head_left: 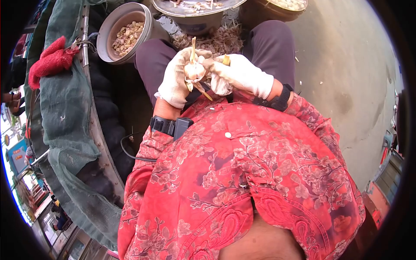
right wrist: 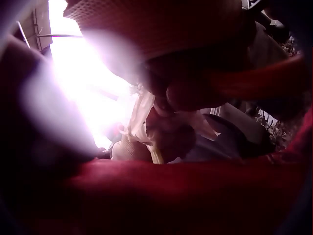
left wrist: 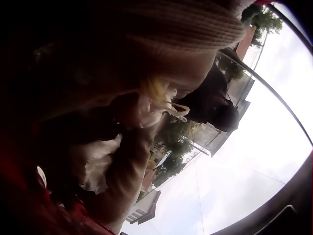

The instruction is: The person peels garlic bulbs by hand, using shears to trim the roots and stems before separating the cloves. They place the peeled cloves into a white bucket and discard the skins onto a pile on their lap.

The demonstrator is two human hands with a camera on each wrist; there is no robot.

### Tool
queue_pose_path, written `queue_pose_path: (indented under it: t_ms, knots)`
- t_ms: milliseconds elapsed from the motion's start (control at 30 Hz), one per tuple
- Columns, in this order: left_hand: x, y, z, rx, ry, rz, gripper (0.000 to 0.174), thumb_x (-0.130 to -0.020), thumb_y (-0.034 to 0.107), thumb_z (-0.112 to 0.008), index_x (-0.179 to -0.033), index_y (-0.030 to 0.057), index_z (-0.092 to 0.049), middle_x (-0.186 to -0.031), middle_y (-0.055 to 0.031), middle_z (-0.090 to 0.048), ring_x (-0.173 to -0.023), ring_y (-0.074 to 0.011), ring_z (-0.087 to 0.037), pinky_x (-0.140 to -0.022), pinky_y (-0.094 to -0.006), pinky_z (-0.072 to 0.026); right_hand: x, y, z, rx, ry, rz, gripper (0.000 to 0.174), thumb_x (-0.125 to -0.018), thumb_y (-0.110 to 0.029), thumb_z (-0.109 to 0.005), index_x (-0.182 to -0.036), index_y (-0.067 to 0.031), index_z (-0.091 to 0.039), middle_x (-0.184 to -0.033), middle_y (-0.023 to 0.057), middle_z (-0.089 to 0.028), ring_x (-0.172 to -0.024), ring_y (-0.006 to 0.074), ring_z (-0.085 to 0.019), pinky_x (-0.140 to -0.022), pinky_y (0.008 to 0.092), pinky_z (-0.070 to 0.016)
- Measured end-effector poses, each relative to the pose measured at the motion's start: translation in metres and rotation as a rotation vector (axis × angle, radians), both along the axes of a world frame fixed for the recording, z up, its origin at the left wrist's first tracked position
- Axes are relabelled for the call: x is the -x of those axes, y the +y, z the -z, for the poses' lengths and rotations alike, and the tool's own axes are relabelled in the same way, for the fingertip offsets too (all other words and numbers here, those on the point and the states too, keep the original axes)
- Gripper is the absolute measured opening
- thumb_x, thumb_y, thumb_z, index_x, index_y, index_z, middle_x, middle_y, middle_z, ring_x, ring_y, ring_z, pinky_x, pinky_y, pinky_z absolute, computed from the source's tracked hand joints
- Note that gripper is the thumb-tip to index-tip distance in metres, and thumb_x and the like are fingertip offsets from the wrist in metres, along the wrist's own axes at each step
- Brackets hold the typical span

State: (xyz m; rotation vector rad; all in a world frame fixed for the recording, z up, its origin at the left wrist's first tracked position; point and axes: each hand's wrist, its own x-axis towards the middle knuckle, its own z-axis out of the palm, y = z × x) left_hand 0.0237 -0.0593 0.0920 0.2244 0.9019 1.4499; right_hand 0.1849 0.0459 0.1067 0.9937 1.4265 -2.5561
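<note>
In the head view both hands wear white knit gloves and meet above the lap. My left hand (head_left: 187, 65) grips a garlic bulb (head_left: 194, 71) with a dry stalk pointing up. My right hand (head_left: 215, 68) pinches at the bulb's right side and holds a small yellowish piece (head_left: 226, 60), which I cannot identify. The left wrist view shows a gloved finger and pale garlic skin (left wrist: 157, 104) close up and blurred. Dark and glare-washed, the right wrist view gives only pale skin strips (right wrist: 142, 117) near the fingers.
A grey bowl (head_left: 104, 32) with peeled cloves stands at the upper left. A metal basin (head_left: 197, 19) sits ahead of the knees, with garlic skins (head_left: 221, 41) heaped below it. Left are a red mesh bag (head_left: 52, 60) and green netting (head_left: 65, 99). Concrete ground (head_left: 342, 65) lies right.
</note>
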Motion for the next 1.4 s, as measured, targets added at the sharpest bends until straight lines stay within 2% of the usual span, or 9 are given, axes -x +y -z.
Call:
queue_pose_path:
  t_ms: [333, 433, 533, 633, 700, 900, 1067, 1267, 1400]
  knots:
    - [-0.007, 0.001, -0.007, 0.117, 0.25, 0.021, 0.032, -0.1, 0.025, -0.046, -0.108, -0.0022, -0.06, -0.088, -0.0066, -0.063, -0.067, -0.0107, -0.059, -0.059, -0.0219, -0.0487, -0.001, 0.003, -0.013, -0.144, -0.027, -0.209, 0.035, -0.092, -0.041, -0.063, -0.091, -0.0069, -0.071, -0.067, 0.0027, -0.065, -0.058, 0.0104, -0.062, -0.054, 0.0242, -0.0488]
    - [0.006, 0.0, 0.005, 0.071, 0.223, 0.235, 0.026, -0.098, 0.018, -0.049, -0.113, -0.0017, -0.055, -0.109, -0.0135, -0.065, -0.086, -0.015, -0.065, -0.072, -0.0225, -0.0537, -0.001, 0.001, -0.022, -0.074, -0.021, -0.202, 0.031, -0.091, -0.038, -0.066, -0.092, -0.0071, -0.07, -0.064, 0.0011, -0.06, -0.053, 0.0088, -0.056, -0.049, 0.0228, -0.0432]
    - [0.005, 0.002, 0.002, 0.084, 0.167, 0.235, 0.032, -0.1, 0.024, -0.044, -0.105, -0.003, -0.06, -0.077, -0.0051, -0.061, -0.059, -0.0101, -0.054, -0.054, -0.0227, -0.0448, -0.004, -0.005, -0.03, 0.054, 0.0, -0.129, 0.028, -0.09, -0.034, -0.068, -0.093, -0.0065, -0.069, -0.061, 0.0, -0.057, -0.048, 0.0071, -0.051, -0.044, 0.0214, -0.0374]
    - [0.006, 0.001, 0.01, 0.101, 0.134, 0.234, 0.03, -0.1, 0.022, -0.044, -0.106, -0.0035, -0.059, -0.079, -0.0062, -0.061, -0.061, -0.0111, -0.055, -0.054, -0.0228, -0.0446, -0.003, -0.008, -0.021, 0.127, 0.007, -0.068, 0.027, -0.09, -0.033, -0.069, -0.093, -0.0061, -0.068, -0.062, 0.0, -0.057, -0.047, 0.0065, -0.05, -0.043, 0.0211, -0.0363]
    - [0.007, -0.003, 0.021, 0.002, 0.152, 0.191, 0.02, -0.096, 0.01, -0.053, -0.113, -0.0013, -0.054, -0.108, -0.0155, -0.065, -0.088, -0.0172, -0.066, -0.072, -0.0262, -0.0566, 0.001, -0.007, -0.019, 0.126, 0.0, -0.05, 0.027, -0.09, -0.032, -0.069, -0.093, -0.0056, -0.068, -0.061, 0.0, -0.057, -0.047, 0.0063, -0.05, -0.043, 0.0209, -0.0359]
    - [0.0, 0.001, 0.032, 0.029, 0.012, -0.102, 0.021, -0.098, 0.015, -0.044, -0.111, -0.0012, -0.047, -0.113, -0.0271, -0.06, -0.093, -0.0387, -0.065, -0.074, -0.0453, -0.0593, 0.002, -0.006, -0.017, -0.48, 0.013, -0.388, 0.041, -0.093, -0.042, -0.062, -0.082, -0.0025, -0.067, -0.064, 0.0067, -0.067, -0.054, 0.0131, -0.066, -0.052, 0.024, -0.052]
    - [0.019, 0.009, 0.029, -0.024, -0.251, -0.183, 0.021, -0.097, 0.019, -0.041, -0.106, 0.0019, -0.049, -0.11, -0.0284, -0.06, -0.083, -0.0391, -0.066, -0.051, -0.0336, -0.0511, -0.006, -0.012, 0.006, -1.289, 0.202, -0.658, 0.043, -0.089, -0.042, -0.06, -0.071, -0.0032, -0.061, -0.066, 0.0126, -0.067, -0.06, 0.0195, -0.067, -0.057, 0.0312, -0.0515]
    - [0.017, 0.004, 0.01, -0.016, 0.002, -0.216, 0.024, -0.096, 0.017, -0.045, -0.109, -0.003, -0.051, -0.108, -0.0298, -0.058, -0.085, -0.039, -0.064, -0.066, -0.0473, -0.0599, -0.004, 0.006, 0.022, 0.165, 0.024, -0.122, 0.015, -0.092, -0.014, -0.065, -0.088, -0.0024, -0.056, -0.064, 0.0014, -0.048, -0.054, 0.0088, -0.044, -0.047, 0.022, -0.0352]
    - [0.024, 0.007, 0.034, 0.093, -0.33, -0.166, 0.031, -0.096, 0.022, -0.045, -0.107, -0.0045, -0.057, -0.098, -0.0199, -0.066, -0.084, -0.0301, -0.067, -0.07, -0.0423, -0.0585, 0.002, 0.01, 0.009, 0.166, 0.127, -0.014, 0.014, -0.098, -0.014, -0.056, -0.091, -0.0026, -0.056, -0.067, 0.0007, -0.048, -0.056, 0.0082, -0.043, -0.048, 0.0213, -0.0344]
